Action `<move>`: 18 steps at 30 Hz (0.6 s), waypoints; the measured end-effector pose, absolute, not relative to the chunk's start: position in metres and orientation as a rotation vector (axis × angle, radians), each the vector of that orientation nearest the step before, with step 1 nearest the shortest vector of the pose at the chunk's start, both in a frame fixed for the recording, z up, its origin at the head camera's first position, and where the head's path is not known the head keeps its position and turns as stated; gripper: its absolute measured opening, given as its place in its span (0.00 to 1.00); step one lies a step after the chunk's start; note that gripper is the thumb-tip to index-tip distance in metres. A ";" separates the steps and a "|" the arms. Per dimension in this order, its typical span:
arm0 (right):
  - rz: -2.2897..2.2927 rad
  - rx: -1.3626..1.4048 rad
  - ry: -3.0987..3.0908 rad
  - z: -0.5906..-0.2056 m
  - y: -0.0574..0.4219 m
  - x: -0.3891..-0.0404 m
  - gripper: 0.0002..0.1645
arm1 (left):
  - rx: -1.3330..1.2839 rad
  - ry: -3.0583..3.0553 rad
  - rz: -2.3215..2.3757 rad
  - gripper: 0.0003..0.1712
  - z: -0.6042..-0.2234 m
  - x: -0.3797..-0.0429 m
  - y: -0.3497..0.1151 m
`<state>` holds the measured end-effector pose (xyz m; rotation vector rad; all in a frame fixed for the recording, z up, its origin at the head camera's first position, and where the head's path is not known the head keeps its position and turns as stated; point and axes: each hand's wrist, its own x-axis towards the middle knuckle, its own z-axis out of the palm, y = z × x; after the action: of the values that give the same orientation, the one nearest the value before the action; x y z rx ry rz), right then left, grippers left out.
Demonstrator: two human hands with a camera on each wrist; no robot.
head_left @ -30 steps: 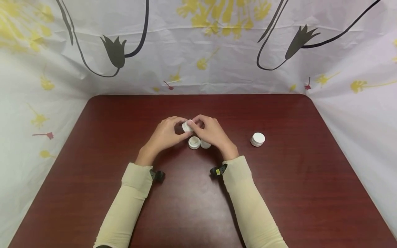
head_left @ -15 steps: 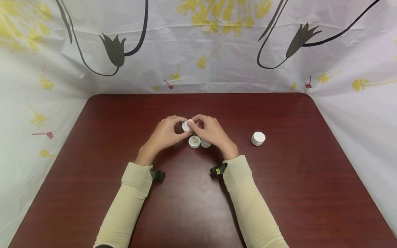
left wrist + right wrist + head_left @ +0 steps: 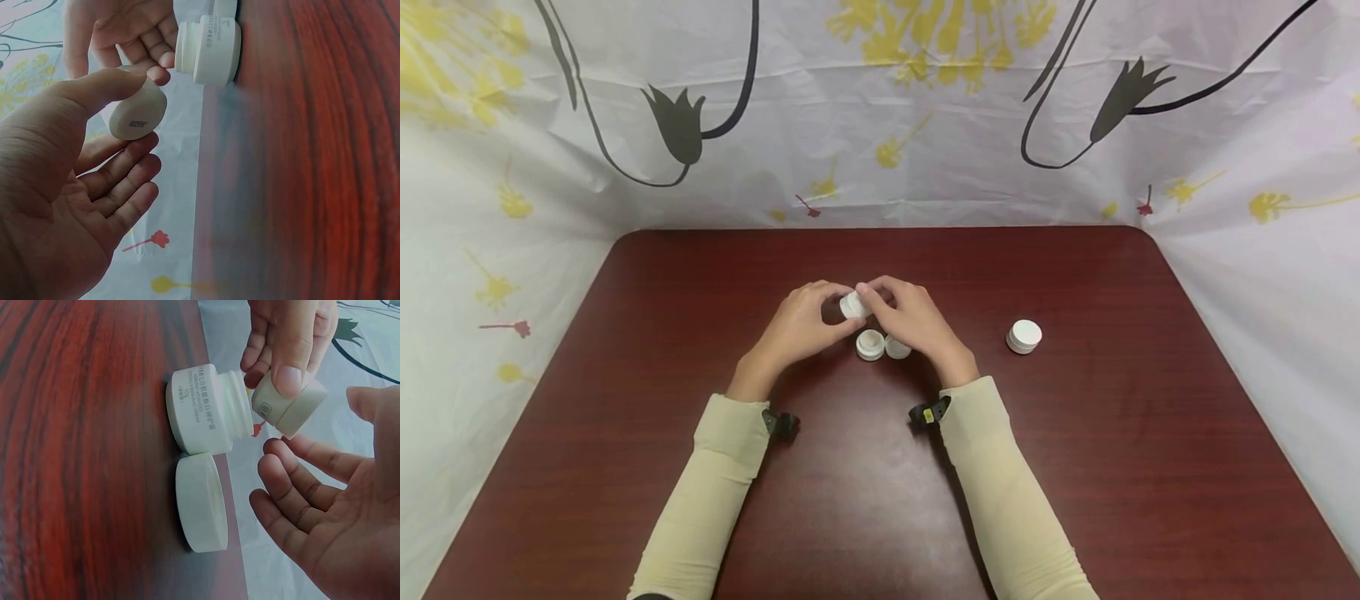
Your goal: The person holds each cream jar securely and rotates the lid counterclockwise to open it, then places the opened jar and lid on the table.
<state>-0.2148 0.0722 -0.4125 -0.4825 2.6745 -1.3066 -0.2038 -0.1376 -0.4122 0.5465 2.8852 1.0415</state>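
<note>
Over the middle of the table, my left hand (image 3: 801, 325) pinches a small white cream jar (image 3: 853, 306) between thumb and fingers. The jar is tilted, its printed base facing the left wrist camera. A seam near one end, seen in the right wrist view, looks like the edge of its lid. My right hand (image 3: 917, 321) is at the jar's right side, fingers loosely bent and thumb standing off it; whether a fingertip touches the jar cannot be told. Just below, an open cream jar (image 3: 197, 409) stands upright with its threaded neck bare. A white lid (image 3: 202, 503) lies beside it.
Another white jar (image 3: 1024, 337) with its lid on stands to the right on the dark red wooden table (image 3: 1112, 433). A white floral sheet (image 3: 880, 167) hangs behind the table and along both sides.
My right thumb has lifted off the held jar and moved slightly up. The left hand stays in place with its jar. The jars on the table have not moved.
</note>
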 end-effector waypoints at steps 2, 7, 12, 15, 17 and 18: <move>-1.298 -0.462 2.688 -0.411 0.073 -0.214 0.31 | 0.547 2.885 1.047 0.31 -0.412 -0.204 -0.137; -1.270 -0.474 2.718 -0.411 0.073 -0.213 0.25 | 0.589 2.885 1.050 0.29 -0.412 -0.204 -0.136; -1.271 -0.508 2.732 -0.413 0.073 -0.214 0.21 | 0.610 2.887 1.054 0.27 -0.413 -0.204 -0.135; -1.281 -0.515 2.724 -0.413 0.073 -0.214 0.20 | 0.606 2.882 1.057 0.28 -0.413 -0.204 -0.135; -1.279 -0.519 2.718 -0.413 0.072 -0.213 0.20 | 0.598 2.878 1.059 0.28 -0.413 -0.203 -0.135; -1.279 -0.519 2.715 -0.413 0.072 -0.213 0.20 | 0.595 2.877 1.060 0.28 -0.412 -0.203 -0.135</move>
<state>-0.2133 0.0721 -0.4131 -0.5190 2.7146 -1.2792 -0.2032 -0.1352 -0.4125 0.5954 2.8775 1.0600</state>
